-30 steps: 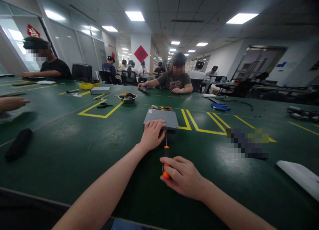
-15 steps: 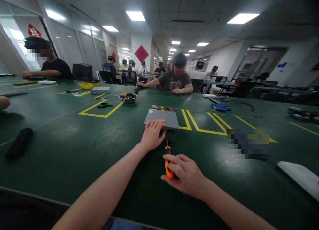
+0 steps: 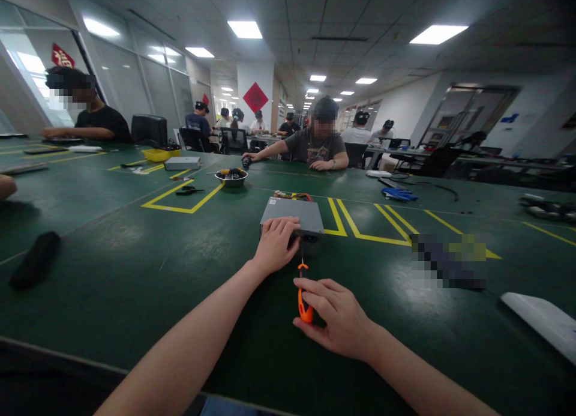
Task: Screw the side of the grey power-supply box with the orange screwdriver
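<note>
A grey metal computer power supply (image 3: 294,214) lies flat on the green table, with coloured wires coming out at its far side and a socket in its near face. My left hand (image 3: 278,243) grips its near left corner, fingers over the top and thumb down at the front. In my right hand (image 3: 335,311) is a screwdriver (image 3: 306,313) with an orange and black handle, held between fingers and thumb. The screwdriver's shaft points away from me and its tip meets the near face of the power supply, though the exact contact point is too small to make out.
A metal bowl (image 3: 231,176) with tools stands beyond, left of the power supply. A black cylindrical object (image 3: 35,261) lies at left, a white object (image 3: 542,323) at right, blue gloves (image 3: 398,194) further back. Across the table sits a person (image 3: 317,143).
The fingers of my right hand have shifted slightly around the screwdriver handle, which looks a little turned. My left hand and the power supply stay in place.
</note>
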`<state>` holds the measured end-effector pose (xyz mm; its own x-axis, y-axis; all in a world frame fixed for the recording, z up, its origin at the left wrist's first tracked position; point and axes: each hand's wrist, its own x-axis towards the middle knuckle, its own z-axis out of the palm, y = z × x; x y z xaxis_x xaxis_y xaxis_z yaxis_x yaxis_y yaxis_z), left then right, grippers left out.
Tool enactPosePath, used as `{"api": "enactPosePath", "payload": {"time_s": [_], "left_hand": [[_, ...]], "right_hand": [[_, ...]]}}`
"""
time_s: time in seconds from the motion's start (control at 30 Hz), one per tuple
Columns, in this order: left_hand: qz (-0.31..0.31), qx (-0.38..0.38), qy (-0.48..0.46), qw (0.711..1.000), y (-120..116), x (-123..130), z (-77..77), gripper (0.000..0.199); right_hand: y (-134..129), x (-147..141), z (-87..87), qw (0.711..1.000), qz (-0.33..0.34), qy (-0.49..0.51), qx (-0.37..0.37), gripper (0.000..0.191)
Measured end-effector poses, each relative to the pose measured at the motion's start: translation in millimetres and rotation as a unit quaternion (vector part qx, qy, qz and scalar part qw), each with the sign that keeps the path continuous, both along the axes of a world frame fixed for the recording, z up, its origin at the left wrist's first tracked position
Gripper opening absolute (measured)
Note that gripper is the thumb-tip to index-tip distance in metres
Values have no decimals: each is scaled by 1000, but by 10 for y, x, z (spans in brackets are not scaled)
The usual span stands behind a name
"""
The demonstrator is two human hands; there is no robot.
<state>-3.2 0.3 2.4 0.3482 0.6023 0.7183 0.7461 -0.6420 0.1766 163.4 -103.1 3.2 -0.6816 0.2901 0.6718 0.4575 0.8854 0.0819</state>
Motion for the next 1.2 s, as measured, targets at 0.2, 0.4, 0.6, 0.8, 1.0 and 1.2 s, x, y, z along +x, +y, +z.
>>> {"api": "enactPosePath", "payload": {"time_s": [0.2, 0.4, 0.6, 0.8, 1.0, 1.2], "left_hand": [[1, -1, 2, 1000, 15, -2, -12, 22], [-5, -3, 5, 1000, 5, -2, 3, 22], [-3, -1, 5, 1000, 13, -13, -13, 22], [-2, -2, 3, 1000, 6, -5, -11, 23], [3, -3, 3, 1000, -14, 4, 12, 21], [5, -3, 1, 1000, 3, 10, -2, 21]], "right_hand": [[-39, 23, 85, 996, -21, -84, -10, 32], [9, 8, 18, 1000, -1, -1, 21, 20], [-14, 29, 58, 999, -4, -45, -26, 31], [-22, 23, 108, 998, -15, -42, 42, 24], [19, 25, 5, 999, -11, -28, 20, 23], [-25, 34, 98, 997, -15, -75, 1, 31]]}}
